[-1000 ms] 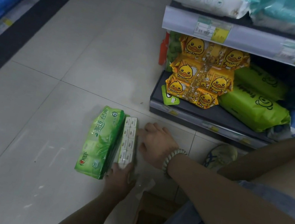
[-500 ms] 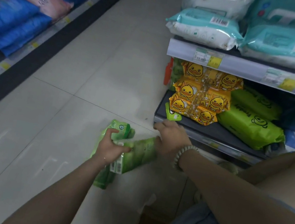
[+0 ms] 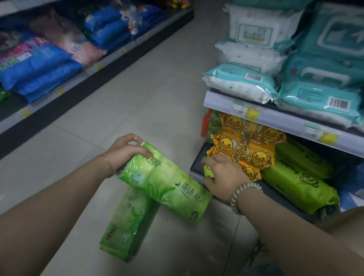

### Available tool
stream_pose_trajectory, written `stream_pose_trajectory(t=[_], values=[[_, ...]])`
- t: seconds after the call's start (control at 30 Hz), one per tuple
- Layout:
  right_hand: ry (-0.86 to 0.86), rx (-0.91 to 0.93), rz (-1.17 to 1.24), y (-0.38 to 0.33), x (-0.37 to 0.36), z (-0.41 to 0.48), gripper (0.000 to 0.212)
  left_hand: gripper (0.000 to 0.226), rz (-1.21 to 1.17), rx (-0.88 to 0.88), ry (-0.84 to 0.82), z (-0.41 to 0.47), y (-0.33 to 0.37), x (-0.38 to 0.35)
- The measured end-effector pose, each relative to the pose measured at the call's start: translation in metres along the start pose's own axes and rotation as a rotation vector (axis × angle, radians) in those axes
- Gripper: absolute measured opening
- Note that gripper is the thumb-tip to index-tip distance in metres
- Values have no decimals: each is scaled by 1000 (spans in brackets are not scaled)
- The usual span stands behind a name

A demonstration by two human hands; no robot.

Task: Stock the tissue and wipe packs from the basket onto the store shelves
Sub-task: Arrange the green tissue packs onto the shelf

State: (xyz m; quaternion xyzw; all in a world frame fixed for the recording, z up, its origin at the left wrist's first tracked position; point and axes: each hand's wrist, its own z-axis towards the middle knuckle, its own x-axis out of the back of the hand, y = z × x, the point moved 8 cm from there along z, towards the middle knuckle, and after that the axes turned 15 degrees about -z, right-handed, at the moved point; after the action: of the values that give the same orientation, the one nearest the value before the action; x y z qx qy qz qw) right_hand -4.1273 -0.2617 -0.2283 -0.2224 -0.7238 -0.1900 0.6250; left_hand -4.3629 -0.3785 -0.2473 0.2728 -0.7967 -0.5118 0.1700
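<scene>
My left hand (image 3: 123, 151) grips one end of a green tissue pack (image 3: 168, 183) and holds it lifted and tilted above the floor. A second green tissue pack (image 3: 128, 222) lies on the floor tiles beneath it. My right hand (image 3: 222, 178), with a bead bracelet on the wrist, rests at the front edge of the bottom shelf (image 3: 197, 167), fingers curled over a small green pack (image 3: 209, 171) that is mostly hidden. Yellow duck packs (image 3: 244, 146) are stacked just behind that hand. The basket is not in view.
Green wipe packs (image 3: 298, 186) lie to the right of the duck packs on the bottom shelf. White and teal wipe packs (image 3: 281, 87) fill the shelf above. Blue and pink bags (image 3: 32, 64) line the opposite shelving across the tiled aisle (image 3: 137, 82).
My left hand has lifted the upper green pack higher off the floor and turned it. My right hand has let go of it and moved to the bottom shelf's edge. The view tilted up.
</scene>
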Motion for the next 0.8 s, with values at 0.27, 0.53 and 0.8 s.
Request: stream_pose_trajectory(t=[0.27, 0.53, 0.8], values=[[94, 18, -119, 11, 26, -9, 107, 67, -211, -129, -31, -4, 69, -6], [309, -40, -204, 23, 80, -12, 108, 28, -396, -92, -131, -21, 112, -27], [400, -43, -271, 45, 124, -23, 94, 36, -238, -199, -291, -27, 163, -51]])
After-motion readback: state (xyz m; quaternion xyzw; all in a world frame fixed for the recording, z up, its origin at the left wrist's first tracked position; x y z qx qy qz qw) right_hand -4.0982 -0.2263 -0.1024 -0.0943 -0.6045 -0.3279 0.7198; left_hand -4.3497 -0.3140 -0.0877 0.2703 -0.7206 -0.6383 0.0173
